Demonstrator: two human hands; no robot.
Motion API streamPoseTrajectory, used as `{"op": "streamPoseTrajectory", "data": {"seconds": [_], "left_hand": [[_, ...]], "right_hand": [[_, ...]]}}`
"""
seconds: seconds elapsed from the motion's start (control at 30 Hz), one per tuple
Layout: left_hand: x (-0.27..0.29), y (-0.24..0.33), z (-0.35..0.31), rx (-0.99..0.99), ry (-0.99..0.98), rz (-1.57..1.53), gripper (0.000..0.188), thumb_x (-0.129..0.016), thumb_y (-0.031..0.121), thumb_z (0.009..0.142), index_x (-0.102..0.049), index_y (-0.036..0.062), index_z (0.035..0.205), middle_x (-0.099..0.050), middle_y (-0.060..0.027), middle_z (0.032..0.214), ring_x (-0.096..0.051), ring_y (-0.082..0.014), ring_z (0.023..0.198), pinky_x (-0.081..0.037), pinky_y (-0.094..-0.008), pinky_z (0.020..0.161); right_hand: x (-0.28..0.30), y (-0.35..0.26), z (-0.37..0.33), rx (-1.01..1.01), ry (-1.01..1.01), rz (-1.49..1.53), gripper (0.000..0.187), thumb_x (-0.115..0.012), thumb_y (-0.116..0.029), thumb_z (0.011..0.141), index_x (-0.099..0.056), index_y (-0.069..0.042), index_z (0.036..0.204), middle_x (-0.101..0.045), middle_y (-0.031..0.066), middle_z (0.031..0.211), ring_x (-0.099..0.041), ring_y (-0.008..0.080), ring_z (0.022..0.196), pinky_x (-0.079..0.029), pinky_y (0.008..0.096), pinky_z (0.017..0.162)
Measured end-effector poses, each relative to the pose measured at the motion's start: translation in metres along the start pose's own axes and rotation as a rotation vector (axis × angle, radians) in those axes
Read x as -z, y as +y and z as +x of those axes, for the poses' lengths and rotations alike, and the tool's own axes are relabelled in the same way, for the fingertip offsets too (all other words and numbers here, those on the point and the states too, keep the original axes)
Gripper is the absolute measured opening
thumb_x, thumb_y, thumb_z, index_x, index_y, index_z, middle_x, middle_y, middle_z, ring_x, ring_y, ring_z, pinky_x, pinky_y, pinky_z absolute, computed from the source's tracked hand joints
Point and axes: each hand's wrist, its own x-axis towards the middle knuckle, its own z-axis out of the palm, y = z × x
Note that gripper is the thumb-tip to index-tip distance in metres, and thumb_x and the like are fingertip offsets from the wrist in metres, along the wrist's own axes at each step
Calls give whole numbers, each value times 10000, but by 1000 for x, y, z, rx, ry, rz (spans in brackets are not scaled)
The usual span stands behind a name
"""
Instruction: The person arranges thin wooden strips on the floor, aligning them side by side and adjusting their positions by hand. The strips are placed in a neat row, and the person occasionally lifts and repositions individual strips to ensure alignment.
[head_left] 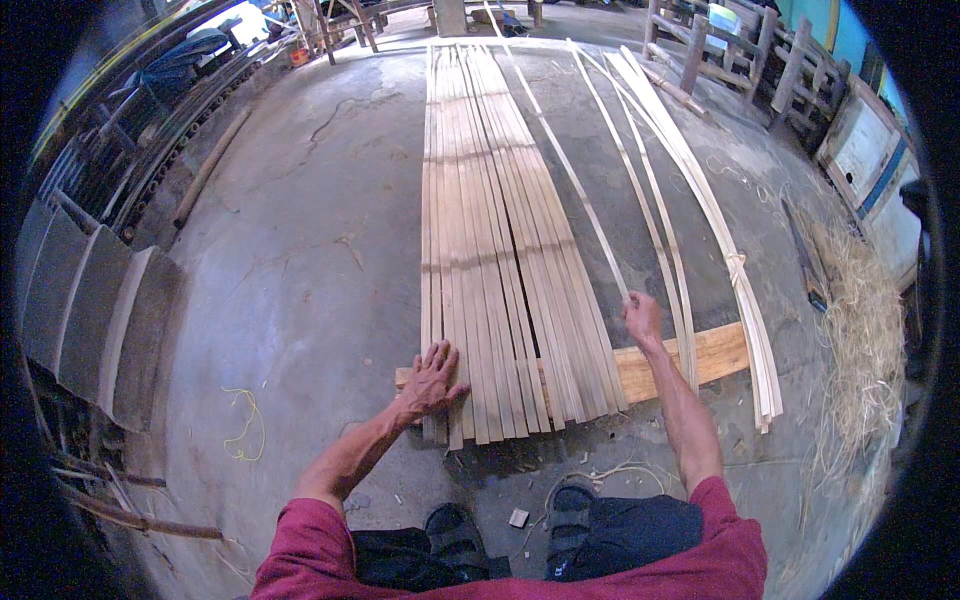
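Many long, flat bamboo strips (490,270) lie side by side on the floor, running away from me, with a dark gap among them. My left hand (432,380) rests flat on the near left end of these strips, fingers spread. To their right, my right hand (643,318) is closed on the near end of a single thin bamboo strip (570,180), which stretches far back. Under the near ends lies a wooden board (690,365), showing at both sides of the row.
Two loose strips (660,235) and a tied bundle of strips (735,275) lie farther right. Tangled fibre shavings (860,340) heap at the right edge. Curved grey slabs (110,320) stand at left; a yellow string (243,425) lies on the floor. Wooden railings (740,55) stand back right.
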Motion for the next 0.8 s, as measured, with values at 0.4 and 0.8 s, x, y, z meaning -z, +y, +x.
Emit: {"op": "streamPoseTrajectory", "data": {"seconds": [0.4,0.8], "left_hand": [[-1,1,1,11,11,15,757,-442,528,797,-237,25,1326,-119,-186,1408,-94,-346,1306,-108,-568,1009],[-21,86,8,-429,40,86,801,-431,579,774,-240,25,1320,-169,-189,1393,-142,-348,1294,-93,-575,1009]], "right_hand": [[-22,31,-23,-93,-129,103,237,-528,-107,804,-571,-1,1012,-551,41,595,-528,108,482,-391,236,380],[-33,-41,-53,117,-52,424,367,-490,-127,849,-473,-7,1195,-514,14,583,-418,50,418,-364,205,373]]}}
